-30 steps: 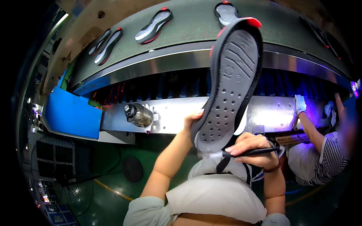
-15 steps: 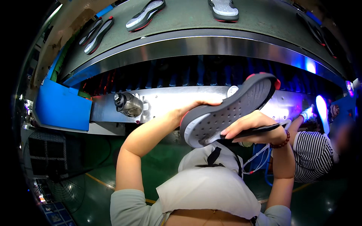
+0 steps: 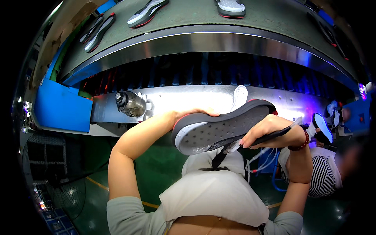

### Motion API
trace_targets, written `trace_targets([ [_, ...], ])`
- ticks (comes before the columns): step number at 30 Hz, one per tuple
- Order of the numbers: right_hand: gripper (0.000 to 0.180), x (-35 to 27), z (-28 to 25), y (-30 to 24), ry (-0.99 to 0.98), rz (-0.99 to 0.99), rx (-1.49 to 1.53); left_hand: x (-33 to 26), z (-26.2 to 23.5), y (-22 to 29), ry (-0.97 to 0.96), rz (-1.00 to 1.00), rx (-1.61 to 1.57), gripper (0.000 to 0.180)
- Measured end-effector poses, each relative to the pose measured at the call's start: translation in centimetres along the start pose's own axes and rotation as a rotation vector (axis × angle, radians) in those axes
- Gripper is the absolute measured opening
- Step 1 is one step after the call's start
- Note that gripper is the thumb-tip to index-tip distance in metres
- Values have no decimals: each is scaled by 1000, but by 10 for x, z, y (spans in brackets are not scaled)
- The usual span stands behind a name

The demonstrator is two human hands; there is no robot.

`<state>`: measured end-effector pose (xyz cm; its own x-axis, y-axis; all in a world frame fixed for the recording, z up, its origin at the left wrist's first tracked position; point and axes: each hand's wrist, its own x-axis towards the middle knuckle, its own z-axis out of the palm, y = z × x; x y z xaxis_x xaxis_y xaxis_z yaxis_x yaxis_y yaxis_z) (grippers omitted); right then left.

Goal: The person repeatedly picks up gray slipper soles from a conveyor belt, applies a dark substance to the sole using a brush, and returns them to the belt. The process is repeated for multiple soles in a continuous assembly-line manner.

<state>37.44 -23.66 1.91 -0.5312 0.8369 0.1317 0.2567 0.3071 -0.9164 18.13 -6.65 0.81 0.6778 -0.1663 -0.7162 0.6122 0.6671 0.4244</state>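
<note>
A grey and black shoe sole [image 3: 211,131] with red trim is held up before me, its dimpled inner face turned toward me. My left hand [image 3: 196,112] grips its far rim, most fingers hidden behind it. My right hand [image 3: 269,131] is closed around a black-handled brush [image 3: 270,136]. The pale brush head lies at the sole's near rim; whether it touches, I cannot tell. A clear thin tube [image 3: 263,158] hangs below my right wrist. Behind the sole, a white sole-shaped piece [image 3: 240,96] stands out on the metal shelf.
Several soles, such as a grey one [image 3: 147,13], lie on the green conveyor belt [image 3: 188,17] beyond the metal edge. A dark bottle [image 3: 131,104] stands on the metal shelf [image 3: 176,98] at left. At right, another person in stripes [image 3: 323,172] works with a sole [image 3: 322,127].
The held sole has moved left and turned flatter. My right hand with the brush has shifted right, and the brush head has moved from the sole's heel end to its near rim.
</note>
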Motion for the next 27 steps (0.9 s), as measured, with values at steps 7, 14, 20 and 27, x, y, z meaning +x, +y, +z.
trace_targets([
  [7,19,-19,20,14,133,17,134,0,-28,-8,56,15,54,54],
  [14,21,-34,37,17,322,139,187,-4,-65,-25,129,47,104,54],
  [20,20,-43,26,-8,363,412,266,-6,-85,-35,170,62,115,53],
  [27,20,-51,12,11,345,194,53,-8,-81,-37,99,119,-100,49],
])
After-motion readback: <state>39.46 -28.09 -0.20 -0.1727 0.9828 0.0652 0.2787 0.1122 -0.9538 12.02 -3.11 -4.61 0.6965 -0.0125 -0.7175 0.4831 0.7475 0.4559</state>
